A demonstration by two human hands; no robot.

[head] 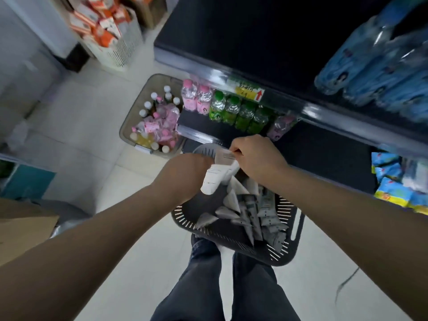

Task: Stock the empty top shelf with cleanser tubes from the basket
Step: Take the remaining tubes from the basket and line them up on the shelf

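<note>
Fingers of the right hand [256,158] are curled in, with thumb and forefinger pinching the flat crimped end of the uppermost of a few white cleanser tubes [214,178]. The left hand [185,173] grips the same bunch lower down; its fingers are mostly hidden behind the back of the hand, but they close round the tubes, whose rounded ends hang below it. Both hands are held over the far end of a dark grey slotted basket [183,218], where more loose tubes [252,209] lie heaped against its right side. The top shelf [231,38] is a bare dark board at its left, with blue-labelled water bottles [375,66] lying at its right. On the shelf below stand pink-capped bottles [196,96] and green bottles [238,112] in a row.
</note>
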